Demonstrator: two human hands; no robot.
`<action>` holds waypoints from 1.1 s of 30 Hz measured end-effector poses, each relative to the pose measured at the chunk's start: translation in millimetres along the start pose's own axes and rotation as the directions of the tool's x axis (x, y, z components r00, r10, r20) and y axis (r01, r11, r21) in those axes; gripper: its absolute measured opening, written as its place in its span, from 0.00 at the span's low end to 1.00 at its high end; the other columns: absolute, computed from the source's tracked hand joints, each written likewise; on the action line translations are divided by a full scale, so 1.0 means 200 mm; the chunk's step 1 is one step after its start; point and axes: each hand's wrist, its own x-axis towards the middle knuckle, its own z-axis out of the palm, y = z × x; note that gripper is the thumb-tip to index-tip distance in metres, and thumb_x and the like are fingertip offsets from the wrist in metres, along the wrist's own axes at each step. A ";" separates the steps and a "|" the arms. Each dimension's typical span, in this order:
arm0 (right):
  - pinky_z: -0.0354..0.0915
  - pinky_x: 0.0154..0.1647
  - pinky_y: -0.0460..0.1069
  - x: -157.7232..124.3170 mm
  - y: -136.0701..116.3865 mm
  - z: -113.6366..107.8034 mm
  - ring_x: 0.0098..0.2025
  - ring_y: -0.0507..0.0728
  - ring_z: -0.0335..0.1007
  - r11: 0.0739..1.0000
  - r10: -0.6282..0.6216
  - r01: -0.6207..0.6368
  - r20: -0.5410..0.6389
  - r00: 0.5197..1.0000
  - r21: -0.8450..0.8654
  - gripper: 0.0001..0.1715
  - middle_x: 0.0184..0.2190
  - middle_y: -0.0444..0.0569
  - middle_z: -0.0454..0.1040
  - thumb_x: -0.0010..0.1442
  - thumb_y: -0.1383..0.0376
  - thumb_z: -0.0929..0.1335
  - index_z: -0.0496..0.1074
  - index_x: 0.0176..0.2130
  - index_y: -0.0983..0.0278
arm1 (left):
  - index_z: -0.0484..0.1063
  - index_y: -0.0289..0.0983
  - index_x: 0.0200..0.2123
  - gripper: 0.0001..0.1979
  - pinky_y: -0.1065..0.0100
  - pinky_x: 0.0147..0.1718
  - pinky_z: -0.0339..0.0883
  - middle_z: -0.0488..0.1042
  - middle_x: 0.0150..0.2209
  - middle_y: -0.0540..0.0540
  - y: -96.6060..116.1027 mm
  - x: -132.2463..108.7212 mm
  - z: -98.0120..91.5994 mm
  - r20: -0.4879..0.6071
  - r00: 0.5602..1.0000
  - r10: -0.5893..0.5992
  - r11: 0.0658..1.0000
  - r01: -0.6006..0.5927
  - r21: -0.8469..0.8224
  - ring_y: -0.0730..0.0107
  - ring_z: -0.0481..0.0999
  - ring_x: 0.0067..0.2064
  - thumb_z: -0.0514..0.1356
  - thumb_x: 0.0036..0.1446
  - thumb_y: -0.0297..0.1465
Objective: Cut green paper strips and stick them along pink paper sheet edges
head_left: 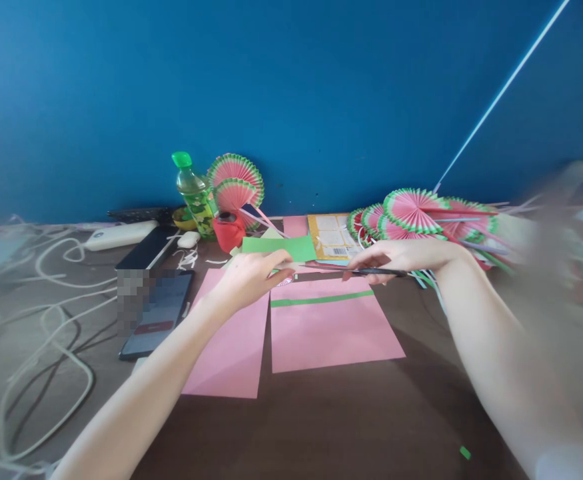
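My right hand (378, 259) is closed round a pair of dark scissors (378, 271), whose thin blades point left toward my other hand. With fingers pinched together, my left hand (257, 275) is at the back of the pink sheets. A small round white thing with a purplish print (285, 281) shows just under its fingertips; I cannot tell whether it is held. Below the hands lies a pink paper sheet (334, 333) with a green strip (321, 299) across its upper part. Another pink sheet (231, 360) lies to its left, partly under my left forearm.
Green paper (291, 248) and a yellow envelope (328, 233) lie behind the hands. Folded watermelon-coloured paper fans (411, 212) are piled at right. A green-capped bottle (194, 193), red roll (228, 232), phone (158, 320) and white cables (88, 373) occupy the left.
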 end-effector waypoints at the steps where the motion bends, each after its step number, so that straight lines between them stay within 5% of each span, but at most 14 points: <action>1: 0.63 0.33 0.46 0.00 0.00 0.00 0.38 0.56 0.69 1.000 -0.006 0.006 0.012 1.000 0.025 0.27 0.41 0.47 0.75 0.49 0.55 0.68 0.70 0.50 0.56 | 0.71 0.40 0.37 0.13 0.72 0.25 0.55 0.77 0.29 0.49 0.00 0.00 0.00 0.005 1.000 0.007 1.000 -0.007 0.006 0.69 0.73 0.29 0.52 0.57 0.41; 8: 0.62 0.42 0.48 0.00 -0.06 0.03 0.42 0.56 0.68 0.997 -0.054 0.051 0.052 0.997 0.059 0.27 0.47 0.49 0.72 0.51 0.60 0.68 0.68 0.52 0.59 | 0.71 0.41 0.38 0.13 0.73 0.23 0.55 0.76 0.28 0.49 0.03 0.00 -0.01 -0.007 0.998 0.070 0.997 -0.070 0.029 0.70 0.72 0.27 0.51 0.58 0.40; 20: 0.63 0.39 0.48 0.01 -0.10 0.04 0.40 0.54 0.69 0.998 -0.053 0.051 0.046 0.998 0.041 0.26 0.46 0.51 0.72 0.52 0.60 0.67 0.69 0.51 0.61 | 0.71 0.41 0.35 0.11 0.73 0.22 0.51 0.75 0.26 0.51 0.06 0.00 -0.03 -0.038 0.991 0.128 0.986 -0.123 0.116 0.72 0.71 0.26 0.52 0.58 0.39; 33: 0.58 0.24 0.44 0.01 -0.08 0.04 0.28 0.48 0.63 0.998 -0.044 0.043 0.020 0.999 0.051 0.24 0.40 0.51 0.73 0.53 0.59 0.66 0.70 0.50 0.61 | 0.70 0.41 0.35 0.14 0.72 0.21 0.51 0.75 0.27 0.51 0.06 0.00 -0.03 -0.060 0.987 0.151 0.981 -0.142 0.131 0.73 0.71 0.26 0.49 0.59 0.41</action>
